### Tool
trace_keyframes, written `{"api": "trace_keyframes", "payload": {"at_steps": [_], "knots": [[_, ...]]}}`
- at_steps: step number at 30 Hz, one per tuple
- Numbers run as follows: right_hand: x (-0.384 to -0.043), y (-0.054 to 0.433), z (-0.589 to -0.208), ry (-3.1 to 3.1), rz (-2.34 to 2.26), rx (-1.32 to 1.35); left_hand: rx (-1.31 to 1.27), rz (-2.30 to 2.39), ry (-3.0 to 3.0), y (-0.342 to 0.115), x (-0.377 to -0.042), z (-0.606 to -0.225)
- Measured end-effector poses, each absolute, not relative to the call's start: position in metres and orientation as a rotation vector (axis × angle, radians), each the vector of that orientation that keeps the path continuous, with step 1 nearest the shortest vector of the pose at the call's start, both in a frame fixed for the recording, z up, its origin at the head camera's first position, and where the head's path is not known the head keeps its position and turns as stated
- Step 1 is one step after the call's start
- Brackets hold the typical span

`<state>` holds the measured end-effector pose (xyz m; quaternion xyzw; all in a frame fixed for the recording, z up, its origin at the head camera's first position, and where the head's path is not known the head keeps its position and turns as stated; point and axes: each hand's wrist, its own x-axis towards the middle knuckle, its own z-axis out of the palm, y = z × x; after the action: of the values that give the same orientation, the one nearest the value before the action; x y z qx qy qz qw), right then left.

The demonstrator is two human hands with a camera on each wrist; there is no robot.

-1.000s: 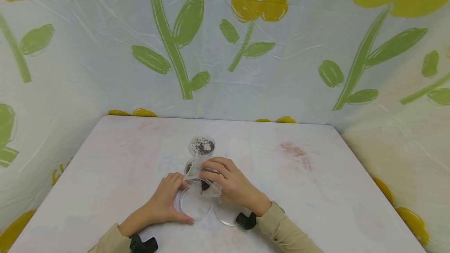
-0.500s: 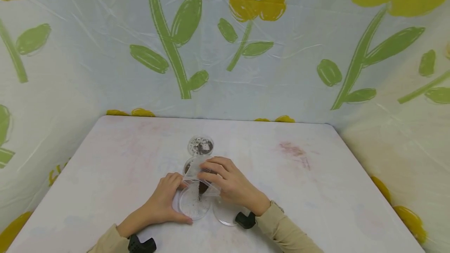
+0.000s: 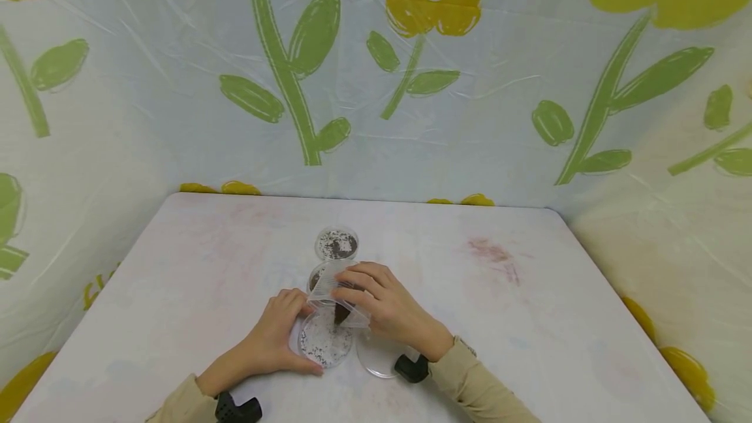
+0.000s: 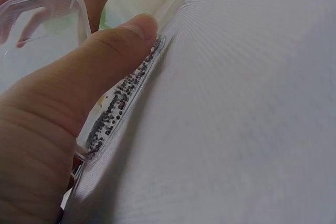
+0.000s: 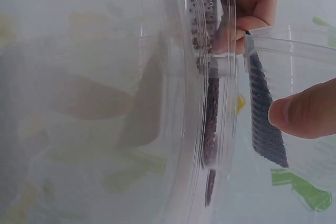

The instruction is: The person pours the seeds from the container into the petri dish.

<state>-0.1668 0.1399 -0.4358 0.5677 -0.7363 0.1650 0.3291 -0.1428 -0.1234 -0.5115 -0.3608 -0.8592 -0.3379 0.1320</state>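
My right hand (image 3: pixel 393 309) grips a clear plastic container (image 3: pixel 324 287), tilted so its open end faces down to the left. Small dark granules (image 5: pixel 265 121) lie heaped along its lower wall in the right wrist view, where the right thumb (image 5: pixel 302 111) presses the side. Under it sits a clear petri dish (image 3: pixel 302 348) with dark granules scattered across its bottom. My left hand (image 3: pixel 273 338) holds this dish at its rim, thumb at the near side and fingers at the far left. In the left wrist view the thumb (image 4: pixel 105 51) lies over the dish's edge.
Behind the held dish, two more petri dishes with dark granules stand in line, the far dish (image 3: pixel 318 248) and a middle dish (image 3: pixel 311 277) partly hidden by the container. A clear round dish (image 3: pixel 376 358) lies to the right, under my right wrist, on the white table (image 3: pixel 470 318).
Dark granules have fallen from the tilted container and spread over the dish bottom, which was bare a second ago. Both hands have stayed nearly in place.
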Motion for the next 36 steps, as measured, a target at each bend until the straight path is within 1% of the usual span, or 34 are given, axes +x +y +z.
{"api": "trace_keyframes", "payload": {"at_steps": [36], "knots": [[-0.1655,0.1388,-0.4374,-1.933,0.358,1.453,-1.061,-0.999,-2.491,-0.1231,-0.1422,-0.5093]]}}
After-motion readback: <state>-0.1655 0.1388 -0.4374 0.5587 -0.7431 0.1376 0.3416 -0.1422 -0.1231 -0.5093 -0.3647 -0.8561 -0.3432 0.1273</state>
